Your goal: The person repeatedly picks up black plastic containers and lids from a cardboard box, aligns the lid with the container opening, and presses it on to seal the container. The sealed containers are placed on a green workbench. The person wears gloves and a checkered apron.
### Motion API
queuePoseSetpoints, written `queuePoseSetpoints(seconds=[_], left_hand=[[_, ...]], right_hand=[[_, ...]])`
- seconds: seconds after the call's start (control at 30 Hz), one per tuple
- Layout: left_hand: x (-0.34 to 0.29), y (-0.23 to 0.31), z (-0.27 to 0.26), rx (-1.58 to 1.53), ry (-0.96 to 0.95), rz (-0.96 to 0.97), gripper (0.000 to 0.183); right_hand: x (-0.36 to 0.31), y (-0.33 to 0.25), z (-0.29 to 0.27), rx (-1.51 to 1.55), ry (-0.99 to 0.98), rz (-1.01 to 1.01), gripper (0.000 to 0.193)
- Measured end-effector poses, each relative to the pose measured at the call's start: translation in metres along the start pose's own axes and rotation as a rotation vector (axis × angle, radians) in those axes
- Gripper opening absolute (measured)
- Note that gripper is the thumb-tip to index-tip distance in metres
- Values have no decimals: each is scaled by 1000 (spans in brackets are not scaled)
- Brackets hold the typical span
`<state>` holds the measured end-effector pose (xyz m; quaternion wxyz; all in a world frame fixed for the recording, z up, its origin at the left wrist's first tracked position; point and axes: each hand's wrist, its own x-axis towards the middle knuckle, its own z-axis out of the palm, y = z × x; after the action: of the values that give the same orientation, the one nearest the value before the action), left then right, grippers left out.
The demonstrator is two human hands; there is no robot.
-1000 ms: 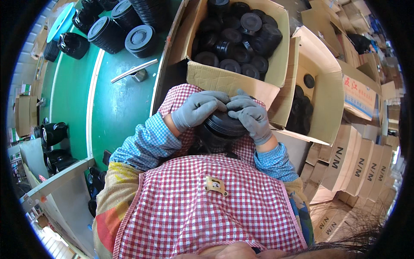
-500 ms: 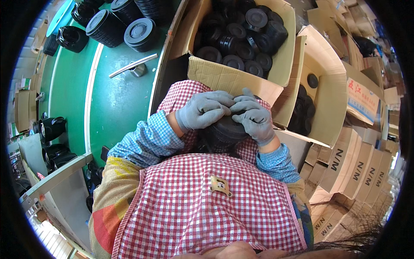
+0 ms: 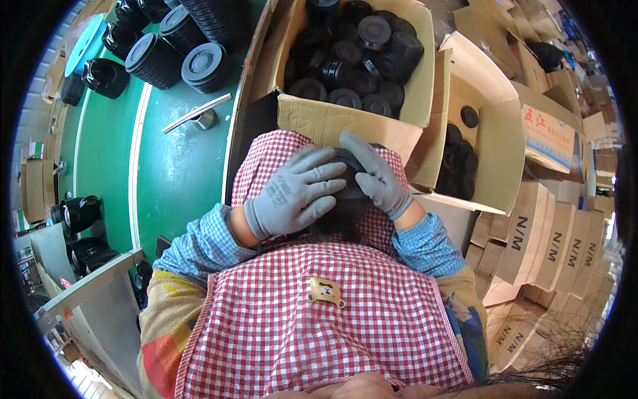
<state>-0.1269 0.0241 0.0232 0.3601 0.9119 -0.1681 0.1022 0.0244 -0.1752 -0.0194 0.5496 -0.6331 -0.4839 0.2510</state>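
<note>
Looking down through the head camera, we press both hands together around a round black plastic part (image 3: 349, 189) resting on our red-checked apron lap (image 3: 319, 332): the grey-gloved left hand (image 3: 292, 193) covers its top, the grey-gloved right hand (image 3: 379, 179) grips its far edge, steadying it just below the open cardboard box of matching black parts (image 3: 352, 120).

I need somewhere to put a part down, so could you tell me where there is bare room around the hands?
Bare green floor lies left of the open cardboard box of round black plastic parts, below the ribbed black stacks and around the metal handle. The box is heaped full. The grey-gloved left hand and right hand cover a black round part on the checked apron lap.
</note>
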Motion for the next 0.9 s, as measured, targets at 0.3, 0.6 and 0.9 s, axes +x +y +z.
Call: queuePoseSetpoints(seconds=[0.3, 0.6, 0.9], left_hand=[[-10, -53, 12, -594, -77, -83, 33], [39, -72, 19, -539, -304, -711, 43], [76, -120, 61, -686, -83, 577, 34]], right_hand=[[-14, -14, 19, -399, -40, 8, 51], [1, -4, 5, -347, -217, 54, 89], [34, -8, -27, -568, -632, -267, 107]])
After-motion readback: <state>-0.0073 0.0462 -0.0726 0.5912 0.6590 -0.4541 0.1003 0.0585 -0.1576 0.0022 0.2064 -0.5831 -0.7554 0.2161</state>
